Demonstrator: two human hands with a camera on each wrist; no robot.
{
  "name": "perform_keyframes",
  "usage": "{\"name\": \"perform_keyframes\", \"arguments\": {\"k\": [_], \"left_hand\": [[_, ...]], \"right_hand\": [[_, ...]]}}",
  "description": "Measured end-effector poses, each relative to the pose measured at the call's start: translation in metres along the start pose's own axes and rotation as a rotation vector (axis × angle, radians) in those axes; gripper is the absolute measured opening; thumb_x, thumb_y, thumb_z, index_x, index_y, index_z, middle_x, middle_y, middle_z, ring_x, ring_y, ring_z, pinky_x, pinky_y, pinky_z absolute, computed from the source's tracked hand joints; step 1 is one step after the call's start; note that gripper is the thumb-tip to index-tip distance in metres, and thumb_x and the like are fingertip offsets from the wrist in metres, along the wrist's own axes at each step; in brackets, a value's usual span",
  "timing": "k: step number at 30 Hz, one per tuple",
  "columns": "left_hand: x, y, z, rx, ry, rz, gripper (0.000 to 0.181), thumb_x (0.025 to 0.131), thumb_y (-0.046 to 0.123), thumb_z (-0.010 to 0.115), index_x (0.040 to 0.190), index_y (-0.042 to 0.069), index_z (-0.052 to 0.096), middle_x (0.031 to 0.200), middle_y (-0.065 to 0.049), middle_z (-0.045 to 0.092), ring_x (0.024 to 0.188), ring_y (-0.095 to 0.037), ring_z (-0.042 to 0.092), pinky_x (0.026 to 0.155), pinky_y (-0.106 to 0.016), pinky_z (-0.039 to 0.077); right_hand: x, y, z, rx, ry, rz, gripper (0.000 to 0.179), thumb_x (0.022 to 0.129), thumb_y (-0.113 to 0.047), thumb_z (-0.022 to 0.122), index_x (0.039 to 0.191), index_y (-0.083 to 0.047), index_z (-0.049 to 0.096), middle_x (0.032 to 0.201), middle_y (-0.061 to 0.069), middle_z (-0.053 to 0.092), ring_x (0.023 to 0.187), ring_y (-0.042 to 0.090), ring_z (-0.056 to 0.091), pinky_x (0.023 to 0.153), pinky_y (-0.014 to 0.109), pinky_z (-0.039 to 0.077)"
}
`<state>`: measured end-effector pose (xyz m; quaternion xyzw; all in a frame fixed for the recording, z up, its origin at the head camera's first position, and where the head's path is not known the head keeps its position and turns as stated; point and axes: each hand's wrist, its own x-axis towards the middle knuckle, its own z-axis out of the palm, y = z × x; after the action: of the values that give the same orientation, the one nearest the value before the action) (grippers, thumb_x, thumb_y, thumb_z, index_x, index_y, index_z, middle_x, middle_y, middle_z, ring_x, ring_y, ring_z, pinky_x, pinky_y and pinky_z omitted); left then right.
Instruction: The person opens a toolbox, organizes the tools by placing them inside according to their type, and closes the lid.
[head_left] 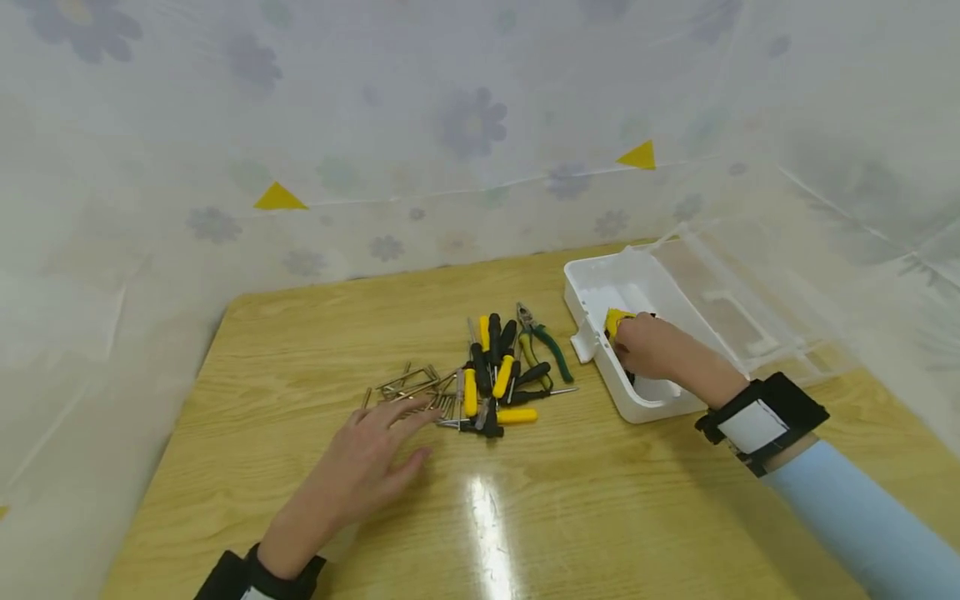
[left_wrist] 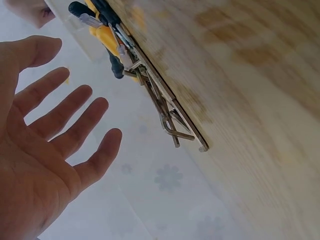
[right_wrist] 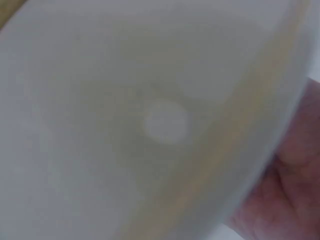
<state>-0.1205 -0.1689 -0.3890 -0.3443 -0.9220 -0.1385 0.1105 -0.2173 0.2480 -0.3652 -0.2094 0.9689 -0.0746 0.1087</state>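
Note:
My left hand [head_left: 367, 458] hovers over the near side of a pile of L-shaped hex keys [head_left: 408, 385], its fingers loosely spread. In the left wrist view the palm [left_wrist: 35, 165] holds nothing, and the hex keys [left_wrist: 162, 107] lie beyond the fingertips. Inside an open white plastic box [head_left: 637, 410], my right hand [head_left: 651, 346] grips a yellow-and-black object [head_left: 617, 318], mostly hidden by the fingers. The box wall [right_wrist: 125, 100] blocks the right wrist view of what that hand [right_wrist: 295, 180] holds.
Several screwdrivers [head_left: 480, 371] with yellow or black handles lie heaped beside the hex keys. Green-handled pliers [head_left: 553, 350] rest between that heap and the box. The clear lid [head_left: 750, 292] is swung back to the right. A flowered sheet [head_left: 420, 150] hangs behind the wooden table [head_left: 315, 333].

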Motion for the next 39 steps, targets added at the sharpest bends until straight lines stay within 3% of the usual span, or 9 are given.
{"name": "perform_keyframes", "arguments": {"k": [6,10,13,17,20,25,32,39], "left_hand": [[-0.002,0.001,0.001,0.024,-0.008,-0.017,0.050,0.089,0.027,0.079,0.136,0.023,0.066,0.137,-0.008,0.067,0.123,-0.029,0.065,0.096,-0.058,0.055],[-0.004,0.000,0.000,0.027,-0.020,-0.029,0.050,0.090,0.028,0.078,0.138,0.023,0.065,0.137,-0.008,0.066,0.123,-0.028,0.065,0.096,-0.058,0.055],[-0.006,-0.003,-0.001,0.024,-0.021,-0.043,0.049,0.092,0.030,0.076,0.139,0.023,0.064,0.139,-0.008,0.065,0.124,-0.028,0.064,0.095,-0.058,0.055],[-0.010,-0.009,-0.005,0.030,-0.020,-0.083,0.050,0.093,0.031,0.075,0.141,0.022,0.062,0.142,-0.008,0.063,0.125,-0.030,0.064,0.093,-0.059,0.055],[-0.015,-0.015,-0.011,0.040,-0.028,-0.130,0.051,0.094,0.031,0.074,0.142,0.021,0.061,0.144,-0.008,0.062,0.127,-0.031,0.063,0.092,-0.059,0.054],[-0.029,-0.028,-0.022,0.063,-0.016,-0.203,0.049,0.093,0.026,0.075,0.140,0.021,0.063,0.141,-0.010,0.064,0.120,-0.034,0.066,0.088,-0.060,0.054],[-0.050,-0.042,-0.031,0.087,0.040,-0.275,0.048,0.090,0.022,0.077,0.136,0.015,0.064,0.136,-0.013,0.066,0.116,-0.038,0.067,0.085,-0.064,0.053],[-0.058,-0.048,-0.035,0.075,0.095,-0.280,0.048,0.089,0.020,0.077,0.135,0.013,0.065,0.135,-0.013,0.066,0.113,-0.040,0.068,0.082,-0.065,0.052]], "right_hand": [[0.022,0.012,-0.006,-0.026,-0.113,0.116,0.021,0.101,-0.009,0.052,0.084,0.000,0.061,0.072,0.009,0.054,0.065,0.021,0.052,0.061,0.032,0.042],[0.030,0.010,-0.010,0.015,-0.131,0.108,0.021,0.104,-0.008,0.046,0.103,0.007,0.060,0.082,0.014,0.059,0.070,0.023,0.057,0.064,0.033,0.046],[0.031,0.004,-0.014,0.044,-0.108,0.092,0.022,0.105,-0.007,0.044,0.110,0.008,0.059,0.082,0.015,0.060,0.066,0.022,0.057,0.062,0.032,0.046],[0.027,-0.010,-0.014,0.044,-0.012,0.028,0.029,0.104,-0.005,0.047,0.125,0.010,0.059,0.082,0.014,0.065,0.063,0.018,0.056,0.063,0.032,0.046],[0.023,-0.025,-0.013,0.014,0.086,-0.033,0.037,0.103,-0.004,0.051,0.136,0.011,0.056,0.096,0.019,0.071,0.071,0.021,0.063,0.068,0.035,0.052],[0.018,-0.056,-0.006,-0.021,0.177,-0.118,0.039,0.101,-0.009,0.060,0.137,0.007,0.059,0.124,0.024,0.068,0.089,0.028,0.070,0.075,0.039,0.059],[0.021,-0.087,0.015,-0.038,0.131,-0.254,0.026,0.098,-0.009,0.066,0.121,0.002,0.068,0.101,0.014,0.068,0.073,0.016,0.062,0.063,0.028,0.053],[0.029,-0.093,0.035,-0.103,0.114,-0.316,0.023,0.096,-0.006,0.068,0.119,-0.001,0.071,0.106,0.013,0.070,0.087,0.023,0.069,0.072,0.031,0.058]]}}
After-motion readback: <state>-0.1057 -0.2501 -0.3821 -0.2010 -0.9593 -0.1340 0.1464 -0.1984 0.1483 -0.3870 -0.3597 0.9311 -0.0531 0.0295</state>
